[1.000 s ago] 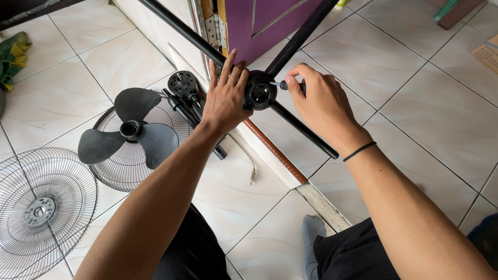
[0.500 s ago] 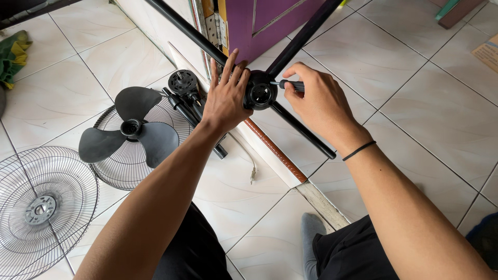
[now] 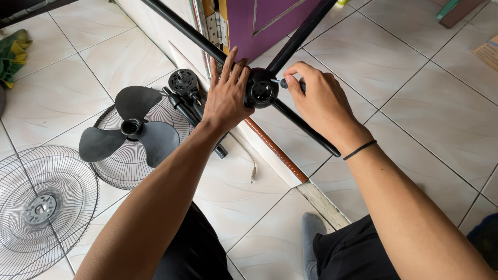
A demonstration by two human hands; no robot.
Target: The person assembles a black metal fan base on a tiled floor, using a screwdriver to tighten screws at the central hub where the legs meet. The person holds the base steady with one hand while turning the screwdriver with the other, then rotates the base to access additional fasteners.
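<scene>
Tiled floor below: fingers [image 3: 290, 83] pinch screwdriver [image 3: 284, 83] against black hub [image 3: 261, 91].

Both hands [image 3: 225, 98] steady cross base [image 3: 261, 92], perhaps screwing

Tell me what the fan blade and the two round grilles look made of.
Blade: seemingly plastic, matte dark grey, smooth moulded lobes. Grilles: thin metal wire by the look, shiny silver, fine radial spokes; whether chromed or painted is unclear.
</scene>
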